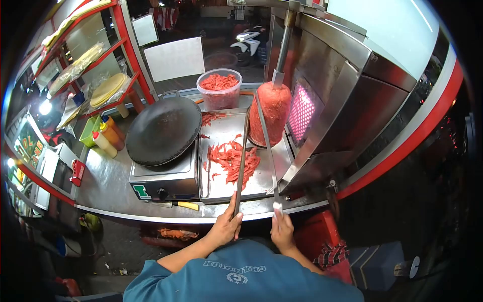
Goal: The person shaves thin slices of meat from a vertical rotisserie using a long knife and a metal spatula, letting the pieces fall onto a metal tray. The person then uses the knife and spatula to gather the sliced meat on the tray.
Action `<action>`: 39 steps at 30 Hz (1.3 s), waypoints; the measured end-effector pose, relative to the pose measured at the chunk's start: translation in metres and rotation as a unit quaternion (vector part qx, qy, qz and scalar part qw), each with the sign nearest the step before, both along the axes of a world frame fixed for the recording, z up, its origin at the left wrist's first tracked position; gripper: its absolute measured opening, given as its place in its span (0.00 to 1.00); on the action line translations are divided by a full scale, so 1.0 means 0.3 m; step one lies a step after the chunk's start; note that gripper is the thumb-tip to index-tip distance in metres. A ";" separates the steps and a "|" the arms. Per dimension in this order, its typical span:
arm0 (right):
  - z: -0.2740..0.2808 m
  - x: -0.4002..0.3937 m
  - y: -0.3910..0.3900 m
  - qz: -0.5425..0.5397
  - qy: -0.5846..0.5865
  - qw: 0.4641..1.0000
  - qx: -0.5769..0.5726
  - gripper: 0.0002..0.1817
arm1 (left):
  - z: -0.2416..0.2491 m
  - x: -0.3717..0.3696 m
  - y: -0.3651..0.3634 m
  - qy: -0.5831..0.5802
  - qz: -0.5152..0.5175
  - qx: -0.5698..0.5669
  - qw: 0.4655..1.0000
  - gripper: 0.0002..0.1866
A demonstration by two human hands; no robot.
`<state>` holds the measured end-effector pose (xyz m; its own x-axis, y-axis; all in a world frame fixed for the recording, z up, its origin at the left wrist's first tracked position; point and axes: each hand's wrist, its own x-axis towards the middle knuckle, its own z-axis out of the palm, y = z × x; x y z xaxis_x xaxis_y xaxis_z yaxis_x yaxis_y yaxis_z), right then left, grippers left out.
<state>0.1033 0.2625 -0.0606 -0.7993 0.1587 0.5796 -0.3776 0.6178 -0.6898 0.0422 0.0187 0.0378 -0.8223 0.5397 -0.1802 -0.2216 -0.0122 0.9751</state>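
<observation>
Over on the counter (103, 173), the meat stack (269, 121) stood by the heater (301, 111), my left hand (226, 227) gripping a dark rod (242, 168), right hand (283, 232) a knife (270, 153), so clashing tools could've skidded the blade.

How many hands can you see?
2. The left hand is at the front edge of the counter, holding a long dark tool. The right hand is beside it, on the white handle of a long blade. More could hide in the dark background.
</observation>
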 end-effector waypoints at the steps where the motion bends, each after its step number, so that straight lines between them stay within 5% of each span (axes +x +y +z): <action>1: -0.013 0.016 0.010 0.003 0.003 1.000 0.003 0.22 | 0.000 0.002 0.010 -0.002 0.001 0.004 1.000 0.42; 10: 0.186 -0.173 -0.007 0.003 0.020 0.999 0.048 0.26 | 0.004 -0.046 0.042 0.040 0.021 -0.037 0.998 0.43; 15: -0.035 0.086 0.029 -0.006 -0.005 1.000 0.030 0.22 | 0.003 -0.075 0.062 0.042 0.026 -0.050 0.998 0.44; 21: 0.200 -0.210 -0.008 0.011 -0.021 0.998 0.058 0.26 | 0.014 -0.085 0.086 0.037 0.039 -0.054 0.997 0.45; 28: 0.050 0.119 0.014 -0.008 -0.060 0.998 0.030 0.23 | -0.011 -0.134 0.115 0.019 0.031 0.009 0.999 0.45; 34: 0.228 -0.187 -0.011 0.025 -0.053 0.996 0.074 0.27 | 0.000 -0.152 0.140 0.023 0.037 0.033 0.998 0.44; 39: 0.063 0.051 0.058 0.009 -0.072 0.996 0.047 0.25 | 0.006 -0.217 0.121 -0.077 0.009 0.165 0.983 0.41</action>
